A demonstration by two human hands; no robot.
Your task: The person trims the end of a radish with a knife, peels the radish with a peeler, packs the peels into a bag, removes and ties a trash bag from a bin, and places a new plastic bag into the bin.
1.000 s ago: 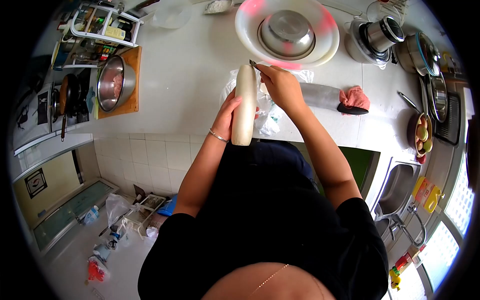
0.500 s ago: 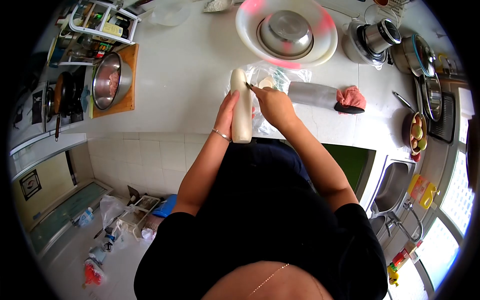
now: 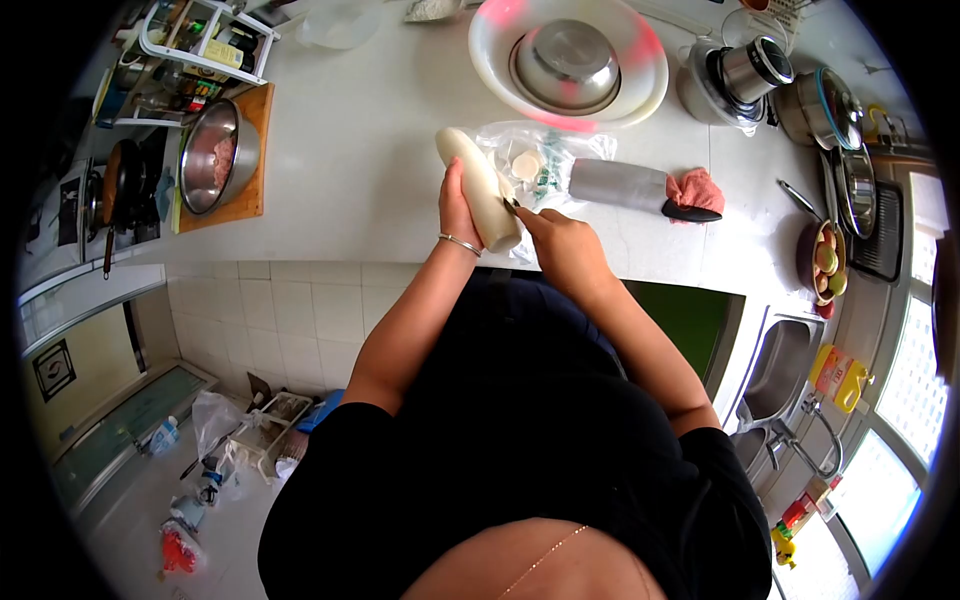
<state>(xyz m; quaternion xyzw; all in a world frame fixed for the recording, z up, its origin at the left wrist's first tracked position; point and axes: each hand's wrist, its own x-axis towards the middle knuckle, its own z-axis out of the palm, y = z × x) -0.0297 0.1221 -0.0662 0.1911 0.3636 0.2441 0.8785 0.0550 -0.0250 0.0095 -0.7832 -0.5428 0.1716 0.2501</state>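
Fingers of the left hand (image 3: 459, 212) are wrapped around a long white radish (image 3: 478, 188), thumb along its upper side; how far the hidden fingers reach beneath cannot be told. Fingers of the right hand (image 3: 568, 250) are closed on a small tool (image 3: 513, 204), mostly covered by the hand, its dark tip at the radish's right side near the flat end. The radish is held up at the near edge of the table (image 3: 350, 160), aslant, rounded end away from the body. Assessed handling: fairly heavy for one hand, stiff and firm — liable to snap if dropped — and probably slippery where the surface is moist. Recommended hold: around the thick middle, near the balance point, thumb clear of the tool's tip. Beyond it lies a plastic bag (image 3: 575, 147) bearing a pale round piece (image 3: 525, 165); to the right, a broad knife (image 3: 615, 186), its dark handle beside a pink cloth (image 3: 697, 187).
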